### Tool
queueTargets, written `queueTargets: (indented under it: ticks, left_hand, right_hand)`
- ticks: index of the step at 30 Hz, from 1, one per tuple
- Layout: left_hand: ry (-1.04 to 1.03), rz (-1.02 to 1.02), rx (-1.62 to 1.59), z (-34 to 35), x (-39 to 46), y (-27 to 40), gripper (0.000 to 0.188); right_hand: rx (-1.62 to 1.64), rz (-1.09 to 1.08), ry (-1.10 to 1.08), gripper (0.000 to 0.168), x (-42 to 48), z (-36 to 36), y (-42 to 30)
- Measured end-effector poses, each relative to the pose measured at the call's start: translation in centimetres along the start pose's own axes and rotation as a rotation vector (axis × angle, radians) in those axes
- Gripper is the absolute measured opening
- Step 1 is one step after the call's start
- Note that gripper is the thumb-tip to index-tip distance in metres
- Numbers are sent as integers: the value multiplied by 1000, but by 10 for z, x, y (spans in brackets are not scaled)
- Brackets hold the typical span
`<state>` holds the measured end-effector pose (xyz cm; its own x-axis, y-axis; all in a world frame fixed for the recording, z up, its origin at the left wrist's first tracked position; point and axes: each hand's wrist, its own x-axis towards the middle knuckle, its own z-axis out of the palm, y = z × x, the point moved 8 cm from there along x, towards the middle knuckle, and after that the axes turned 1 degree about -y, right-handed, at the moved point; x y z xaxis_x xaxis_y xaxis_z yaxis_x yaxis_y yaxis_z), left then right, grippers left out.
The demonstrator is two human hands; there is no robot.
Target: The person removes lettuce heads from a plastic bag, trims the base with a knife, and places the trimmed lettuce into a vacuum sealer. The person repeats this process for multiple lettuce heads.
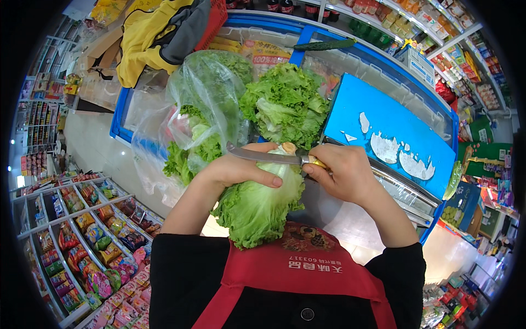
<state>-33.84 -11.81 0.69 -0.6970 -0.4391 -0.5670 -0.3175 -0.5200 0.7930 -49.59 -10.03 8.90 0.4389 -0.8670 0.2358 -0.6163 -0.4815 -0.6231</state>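
My left hand (242, 166) wraps around a head of leaf lettuce (263, 205), held in front of the red apron (312, 263) with its cut stem end pointing away from me. In my right hand (343, 170) is a knife (267, 156) with a yellowish handle. Its blade lies across the lettuce just below the pale stem, pointing left over my left hand. Whether the edge touches the lettuce is hard to tell. Beyond my hands another lettuce (287, 103) rests on the blue-framed chest freezer. Left of it, a clear plastic bag (209, 94) holds more green lettuce.
A blue box-like case (382, 131) with torn white patches stands on the freezer's right side. A cucumber (324, 44) lies on the far frame (304, 39). Yellow-grey cloth (152, 37) hangs by a red basket (211, 24) at upper left. Snack shelves (82, 230) stand at lower left.
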Motion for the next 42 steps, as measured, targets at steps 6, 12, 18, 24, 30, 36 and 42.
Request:
queueTargets:
  ticks: [6,12,18,24,30,36,42]
  left_hand:
    - [34,27,59,-5,3,10,69]
    - [6,-41,-104,-16,-2,-1,74]
    - [127,28,-154,-37,-38,-3,82]
    - [207,208,-28,-38,-74,26,79]
    - [376,336,492,-16,-91,102,68]
    - [664,886,1479,98,-52,167,58]
    - [820,973,1835,202,82,145,34]
  right_hand:
    - [-13,28,-35,24,5,3,12]
    - [-75,265,-100,25,-17,-6,57]
    - [-40,450,-20,23,-62,-39,77]
    - [-141,629,372,16,-152,-100,82]
    - [-461,1166,753,40,-376,-151,92]
    - [-443,1543,847,39,-577,-130,129]
    - [-436,1472,917,42,-636,-121,206]
